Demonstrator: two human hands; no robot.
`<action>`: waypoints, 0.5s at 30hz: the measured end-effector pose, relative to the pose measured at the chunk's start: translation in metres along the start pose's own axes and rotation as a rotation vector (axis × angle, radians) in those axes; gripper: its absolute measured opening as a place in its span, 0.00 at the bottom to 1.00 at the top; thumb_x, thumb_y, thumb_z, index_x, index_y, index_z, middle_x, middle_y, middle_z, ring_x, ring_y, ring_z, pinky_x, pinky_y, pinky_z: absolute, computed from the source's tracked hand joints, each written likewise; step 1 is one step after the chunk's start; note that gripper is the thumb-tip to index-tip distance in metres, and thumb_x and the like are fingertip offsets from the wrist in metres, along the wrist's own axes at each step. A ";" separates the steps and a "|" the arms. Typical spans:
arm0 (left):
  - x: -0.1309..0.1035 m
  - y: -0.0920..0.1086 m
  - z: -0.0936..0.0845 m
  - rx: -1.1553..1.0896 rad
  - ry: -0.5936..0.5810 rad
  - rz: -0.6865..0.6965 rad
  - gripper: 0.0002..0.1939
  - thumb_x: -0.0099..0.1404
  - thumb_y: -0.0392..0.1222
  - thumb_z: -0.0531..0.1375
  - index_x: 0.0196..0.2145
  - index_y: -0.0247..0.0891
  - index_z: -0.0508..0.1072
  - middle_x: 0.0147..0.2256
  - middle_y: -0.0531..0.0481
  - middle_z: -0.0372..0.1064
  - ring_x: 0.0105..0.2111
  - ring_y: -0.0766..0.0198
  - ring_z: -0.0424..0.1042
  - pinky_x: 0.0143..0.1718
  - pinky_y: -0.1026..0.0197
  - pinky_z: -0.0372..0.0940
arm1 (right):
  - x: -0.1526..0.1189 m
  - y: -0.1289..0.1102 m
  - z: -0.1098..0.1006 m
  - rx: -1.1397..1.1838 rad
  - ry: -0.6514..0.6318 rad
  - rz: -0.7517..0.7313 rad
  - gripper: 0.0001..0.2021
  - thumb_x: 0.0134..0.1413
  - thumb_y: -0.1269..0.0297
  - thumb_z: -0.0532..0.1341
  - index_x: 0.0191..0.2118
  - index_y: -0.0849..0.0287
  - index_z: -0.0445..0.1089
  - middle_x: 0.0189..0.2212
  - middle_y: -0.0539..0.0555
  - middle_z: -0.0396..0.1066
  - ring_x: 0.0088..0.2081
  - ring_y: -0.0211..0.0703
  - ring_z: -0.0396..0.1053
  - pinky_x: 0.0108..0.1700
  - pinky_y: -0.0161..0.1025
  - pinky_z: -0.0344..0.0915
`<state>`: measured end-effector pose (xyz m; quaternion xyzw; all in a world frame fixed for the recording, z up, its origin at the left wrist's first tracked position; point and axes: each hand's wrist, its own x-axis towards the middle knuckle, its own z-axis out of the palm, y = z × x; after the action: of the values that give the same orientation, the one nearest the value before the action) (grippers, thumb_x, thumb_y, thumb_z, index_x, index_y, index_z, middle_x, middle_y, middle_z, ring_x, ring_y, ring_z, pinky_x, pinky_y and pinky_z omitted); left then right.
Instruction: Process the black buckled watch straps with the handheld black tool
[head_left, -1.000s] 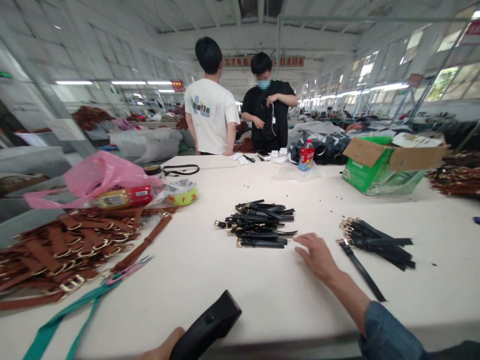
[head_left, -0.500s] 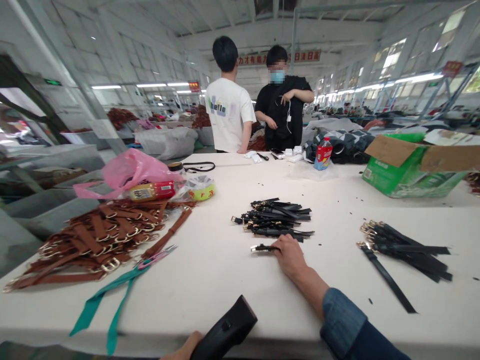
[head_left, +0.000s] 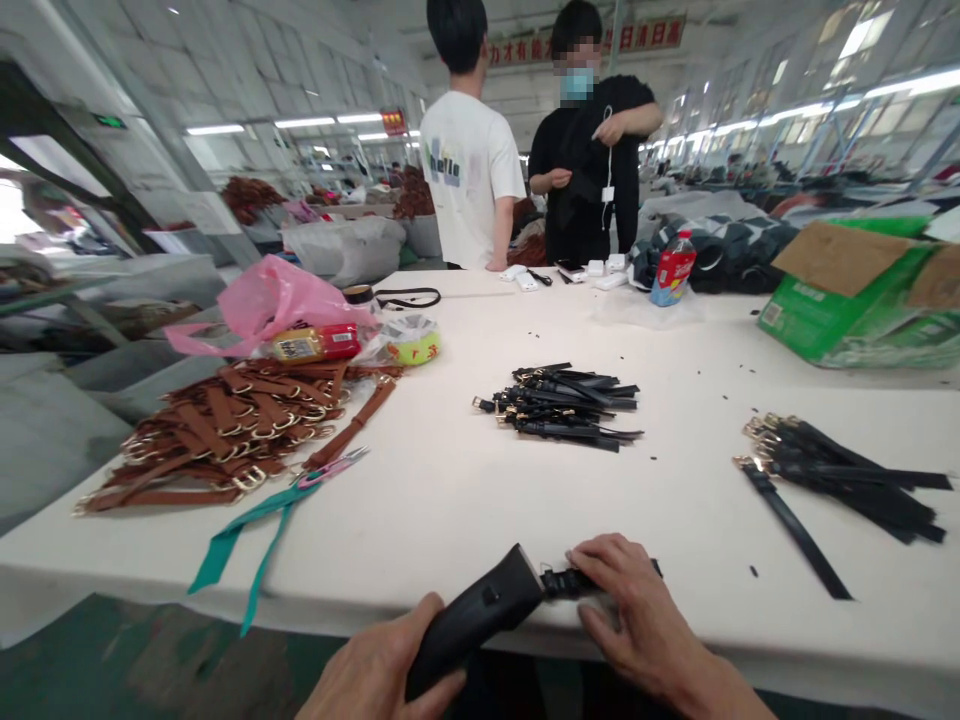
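Note:
My left hand (head_left: 382, 665) is wrapped round a black handheld tool (head_left: 480, 615) at the table's front edge. Right of the tool's tip, my right hand (head_left: 637, 600) grips a short black strap (head_left: 562, 583), whose buckle end is close against the tip. A pile of black straps with buckles (head_left: 562, 405) lies mid-table beyond my hands. Another group of black straps (head_left: 847, 470) is at the right, one of them set apart and slanting toward the front. Brown buckled straps (head_left: 217, 430) are heaped on the left, beside small snips (head_left: 330, 468) tied with green ribbon.
At the back left are a pink bag (head_left: 266, 300), a bottle (head_left: 315, 343) and a tape roll (head_left: 412, 342). A red-labelled bottle (head_left: 673, 268) and a green carton (head_left: 840, 300) stand at the back right. Two people (head_left: 472, 180) are across the white table (head_left: 450, 480).
My right hand has come back from the middle pile to the front edge with a strap. The tool and my left hand now show more fully. The view has tilted downward.

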<state>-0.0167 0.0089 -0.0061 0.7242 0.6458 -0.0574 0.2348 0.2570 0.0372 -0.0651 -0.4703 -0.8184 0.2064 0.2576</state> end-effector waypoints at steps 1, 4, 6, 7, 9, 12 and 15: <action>0.000 0.003 -0.002 0.010 -0.006 -0.005 0.22 0.55 0.50 0.52 0.48 0.46 0.60 0.41 0.50 0.70 0.42 0.57 0.67 0.43 0.57 0.60 | 0.003 -0.001 0.002 0.018 0.006 0.009 0.20 0.44 0.70 0.59 0.46 0.55 0.63 0.41 0.55 0.63 0.43 0.49 0.58 0.44 0.47 0.55; 0.000 0.003 -0.003 0.048 -0.022 0.008 0.23 0.55 0.50 0.52 0.49 0.46 0.60 0.42 0.49 0.69 0.42 0.57 0.67 0.43 0.58 0.59 | 0.010 -0.002 0.010 0.108 0.025 0.018 0.12 0.46 0.70 0.59 0.40 0.55 0.67 0.36 0.54 0.65 0.40 0.47 0.59 0.42 0.44 0.57; -0.001 0.002 -0.003 0.080 -0.029 0.026 0.23 0.55 0.49 0.53 0.49 0.46 0.59 0.43 0.49 0.69 0.43 0.57 0.66 0.44 0.58 0.59 | 0.012 0.000 0.014 0.174 0.039 0.026 0.09 0.46 0.71 0.58 0.37 0.56 0.68 0.34 0.54 0.65 0.39 0.46 0.59 0.40 0.43 0.58; -0.001 0.002 -0.004 0.098 -0.022 0.028 0.23 0.55 0.48 0.53 0.49 0.46 0.59 0.43 0.50 0.69 0.42 0.57 0.67 0.44 0.58 0.58 | 0.012 0.001 0.015 0.202 0.040 0.028 0.09 0.46 0.72 0.58 0.36 0.56 0.68 0.34 0.54 0.65 0.39 0.45 0.59 0.40 0.42 0.59; -0.001 0.007 -0.009 0.138 0.000 0.025 0.22 0.55 0.47 0.53 0.49 0.47 0.60 0.42 0.50 0.69 0.42 0.57 0.67 0.44 0.58 0.58 | 0.012 0.003 0.015 0.246 0.037 0.033 0.09 0.45 0.73 0.59 0.36 0.56 0.67 0.35 0.54 0.64 0.39 0.45 0.59 0.40 0.42 0.59; 0.005 0.022 -0.024 0.185 -0.027 0.046 0.19 0.55 0.46 0.53 0.46 0.48 0.62 0.40 0.51 0.69 0.42 0.56 0.67 0.42 0.57 0.59 | 0.012 0.005 0.014 0.304 0.031 0.029 0.10 0.44 0.75 0.58 0.35 0.57 0.67 0.36 0.54 0.63 0.40 0.43 0.60 0.41 0.41 0.60; 0.014 0.038 -0.040 0.192 -0.106 0.092 0.17 0.55 0.47 0.52 0.43 0.46 0.63 0.37 0.50 0.70 0.39 0.57 0.68 0.39 0.58 0.59 | 0.013 0.007 0.012 0.335 0.024 0.016 0.11 0.43 0.75 0.57 0.36 0.57 0.66 0.38 0.54 0.63 0.42 0.44 0.61 0.43 0.41 0.60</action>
<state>0.0127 0.0359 0.0343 0.7681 0.5902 -0.1464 0.2006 0.2492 0.0506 -0.0758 -0.4297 -0.7656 0.3364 0.3406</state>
